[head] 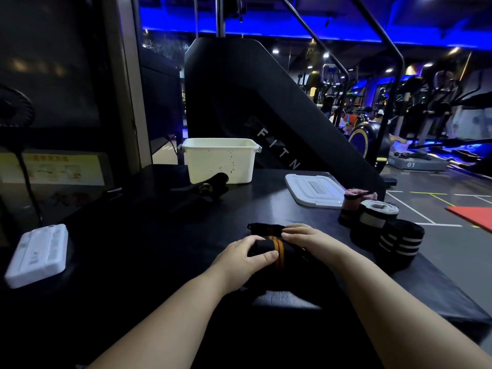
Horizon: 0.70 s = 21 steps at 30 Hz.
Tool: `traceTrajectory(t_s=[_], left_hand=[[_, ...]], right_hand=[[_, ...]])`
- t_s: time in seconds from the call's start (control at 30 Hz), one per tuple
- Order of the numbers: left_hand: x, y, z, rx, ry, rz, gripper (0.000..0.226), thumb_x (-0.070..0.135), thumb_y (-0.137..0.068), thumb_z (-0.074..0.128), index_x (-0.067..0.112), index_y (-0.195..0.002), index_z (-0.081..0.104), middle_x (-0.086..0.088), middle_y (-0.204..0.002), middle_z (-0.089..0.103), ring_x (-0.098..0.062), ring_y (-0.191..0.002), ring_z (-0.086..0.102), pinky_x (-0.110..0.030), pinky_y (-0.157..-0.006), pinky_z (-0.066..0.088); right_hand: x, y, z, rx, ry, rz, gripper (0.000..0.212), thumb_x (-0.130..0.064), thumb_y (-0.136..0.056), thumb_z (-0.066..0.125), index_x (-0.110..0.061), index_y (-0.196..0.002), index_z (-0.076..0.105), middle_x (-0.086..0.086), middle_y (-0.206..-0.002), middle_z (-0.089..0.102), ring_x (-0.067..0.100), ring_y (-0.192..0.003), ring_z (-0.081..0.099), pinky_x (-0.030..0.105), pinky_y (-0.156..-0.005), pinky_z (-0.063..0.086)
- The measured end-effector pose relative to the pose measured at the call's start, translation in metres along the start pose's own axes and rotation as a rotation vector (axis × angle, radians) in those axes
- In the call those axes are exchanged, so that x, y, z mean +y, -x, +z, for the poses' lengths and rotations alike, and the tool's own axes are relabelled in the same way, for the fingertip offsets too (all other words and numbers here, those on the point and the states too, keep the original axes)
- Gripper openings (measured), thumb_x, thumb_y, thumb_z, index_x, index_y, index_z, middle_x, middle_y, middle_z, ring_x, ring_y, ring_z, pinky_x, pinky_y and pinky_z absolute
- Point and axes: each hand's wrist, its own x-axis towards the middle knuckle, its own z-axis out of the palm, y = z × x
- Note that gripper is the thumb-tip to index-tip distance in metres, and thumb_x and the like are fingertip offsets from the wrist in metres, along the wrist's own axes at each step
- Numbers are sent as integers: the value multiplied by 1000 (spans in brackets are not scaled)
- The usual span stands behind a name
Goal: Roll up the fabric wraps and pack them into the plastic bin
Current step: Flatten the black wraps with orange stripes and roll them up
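A black fabric wrap with two orange stripes [277, 251] lies partly rolled on the dark table. My left hand [245, 258] grips its left end, thumb on top. My right hand [306, 237] rests on its right side, fingers flat across the roll. The wrap's loose tail runs toward me, ending in a grey patch [285, 299]. Three rolled wraps stand at the right: a pink one [351, 203], a black and white one [372, 217], and a black one with white stripes [399, 243]. The white plastic bin [221, 161] stands open at the back of the table.
The bin's white lid [314, 190] lies flat right of the bin. A black strap bundle [205, 187] sits in front of the bin. A white power strip [37, 254] lies at the left. The table's right edge drops to the gym floor.
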Motion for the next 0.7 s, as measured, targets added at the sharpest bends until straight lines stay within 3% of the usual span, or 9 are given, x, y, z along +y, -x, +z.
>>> traceTrajectory(t_s=[0.17, 0.27, 0.37, 0.5, 0.57, 0.7], left_hand=[[5, 1, 0, 30, 2, -15, 46, 85, -59, 54, 54, -93, 59, 16, -106, 66, -4, -101, 62, -39, -96, 50], [5, 1, 1, 48, 23, -39, 57, 86, -60, 51, 44, -96, 64, 15, -101, 68, -8, -98, 64, -41, -94, 51], [10, 3, 0, 67, 19, -45, 54, 85, -62, 48, 39, -85, 64, 14, -91, 69, -11, -92, 65, -42, -91, 51], [15, 3, 0, 95, -29, -70, 48, 87, -62, 43, 42, -66, 58, 15, -70, 58, -13, -76, 59, -39, -81, 49], [17, 2, 1, 116, -51, -75, 55, 84, -71, 47, 30, -64, 54, 14, -65, 55, -14, -71, 56, -37, -73, 47], [21, 0, 1, 145, -111, -94, 57, 75, -84, 47, 23, -60, 42, 11, -58, 46, -14, -62, 48, -32, -60, 36]], right_hand=[[4, -4, 2, 48, 5, -36, 53, -40, -86, 68, -18, -133, 57, -14, -140, 42, 8, -137, 36, 35, -119, 23], [4, -6, 2, 37, -20, -19, 49, -37, -88, 66, -18, -132, 58, -13, -137, 44, 6, -135, 37, 30, -118, 23], [6, -5, 3, 47, 9, -19, 43, -41, -89, 64, -19, -126, 64, -10, -140, 48, 7, -135, 39, 32, -120, 21], [5, 3, 3, 103, 62, -48, 34, -45, -95, 54, -23, -115, 70, -13, -133, 52, 6, -131, 42, 30, -117, 25], [3, 9, 3, 146, 108, -140, 32, -38, -98, 52, -20, -115, 72, -9, -129, 56, 5, -127, 45, 26, -113, 28], [3, 29, 7, 127, 61, -290, 15, -27, -91, 67, -28, -105, 73, -10, -107, 67, 5, -110, 59, 27, -102, 43]])
